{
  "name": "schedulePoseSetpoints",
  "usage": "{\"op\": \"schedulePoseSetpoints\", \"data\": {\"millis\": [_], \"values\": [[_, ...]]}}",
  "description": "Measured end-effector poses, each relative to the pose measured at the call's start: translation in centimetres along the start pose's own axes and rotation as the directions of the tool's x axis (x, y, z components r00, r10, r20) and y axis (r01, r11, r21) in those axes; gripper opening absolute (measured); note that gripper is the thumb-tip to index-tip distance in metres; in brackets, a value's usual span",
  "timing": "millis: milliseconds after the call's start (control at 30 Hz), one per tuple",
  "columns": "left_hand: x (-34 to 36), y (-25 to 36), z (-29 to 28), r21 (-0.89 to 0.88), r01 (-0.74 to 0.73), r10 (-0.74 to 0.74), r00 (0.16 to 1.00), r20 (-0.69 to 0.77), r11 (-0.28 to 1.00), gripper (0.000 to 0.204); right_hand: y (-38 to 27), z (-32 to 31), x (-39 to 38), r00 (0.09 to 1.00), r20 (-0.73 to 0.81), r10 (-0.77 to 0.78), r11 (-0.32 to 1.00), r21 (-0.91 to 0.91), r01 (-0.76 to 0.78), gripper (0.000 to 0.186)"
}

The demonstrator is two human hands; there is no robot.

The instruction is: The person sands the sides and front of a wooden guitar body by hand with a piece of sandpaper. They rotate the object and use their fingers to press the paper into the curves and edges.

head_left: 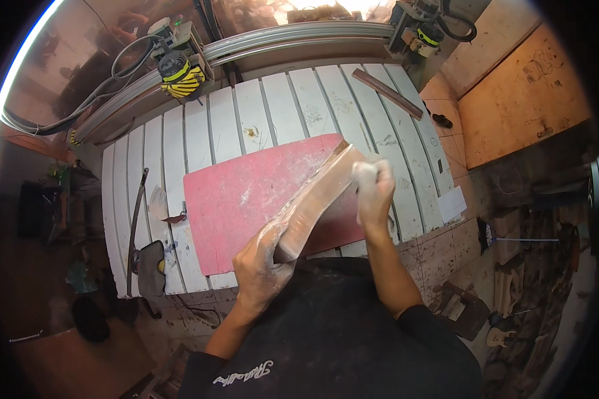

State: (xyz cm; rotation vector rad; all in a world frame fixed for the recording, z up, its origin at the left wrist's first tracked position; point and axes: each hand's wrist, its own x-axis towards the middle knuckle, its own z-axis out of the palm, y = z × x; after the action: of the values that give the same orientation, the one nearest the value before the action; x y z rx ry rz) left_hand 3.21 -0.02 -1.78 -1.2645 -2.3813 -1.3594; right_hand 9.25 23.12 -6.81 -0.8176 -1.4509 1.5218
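I see the curved wooden piece (321,203) held slantwise over the pink mat (236,199). Left hand (263,263), dusty, wraps its lower end at the mat's near edge. Right hand (375,189), over the mat's right side, is curled beside the piece; I can't tell what it's pinching. Brown wooden strip (387,94) beyond the mat, right; white sheet (452,203) right of it.

A white slatted machine bed (223,126) bears a dusty pink mat (236,206) across its middle; a brown wooden strip (387,94) lies aslant at far right; a white paper sheet (452,204) sits by the right edge; at left lie a curled pale sheet (158,203), a long dark curved strip (136,229) and a dark grey pouch-like item (151,267).
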Motion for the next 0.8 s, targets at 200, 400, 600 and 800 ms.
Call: {"op": "schedulePoseSetpoints", "data": {"millis": [200, 400, 600, 800], "values": [[-0.3, 0.1, -0.2, 0.000, 0.035, -0.035, 0.999, 0.034, 0.999, 0.058, -0.9, -0.2, 0.5, 0.997, -0.024, 0.067, 0.993, 0.103, -0.064, 0.028], [0.0, -0.2, 0.1, -0.030, 0.054, -0.054, 0.998, -0.008, 0.998, 0.056, -1.4, 0.4, 1.2, 0.998, -0.047, 0.043, 0.999, 0.000, -0.043, 0.030], [0.3, -0.4, 0.1, -0.046, 0.056, -0.057, 0.998, -0.023, 0.997, 0.058, -1.9, 0.9, -0.7, 0.996, 0.086, -0.036, 0.997, -0.064, 0.042, 0.030], [0.3, -0.5, 0.0, -0.050, 0.065, -0.065, 0.998, -0.014, 0.997, 0.056, 0.9, 0.3, -2.7, 0.961, 0.247, -0.122, 0.967, -0.188, 0.171, 0.026]]}}
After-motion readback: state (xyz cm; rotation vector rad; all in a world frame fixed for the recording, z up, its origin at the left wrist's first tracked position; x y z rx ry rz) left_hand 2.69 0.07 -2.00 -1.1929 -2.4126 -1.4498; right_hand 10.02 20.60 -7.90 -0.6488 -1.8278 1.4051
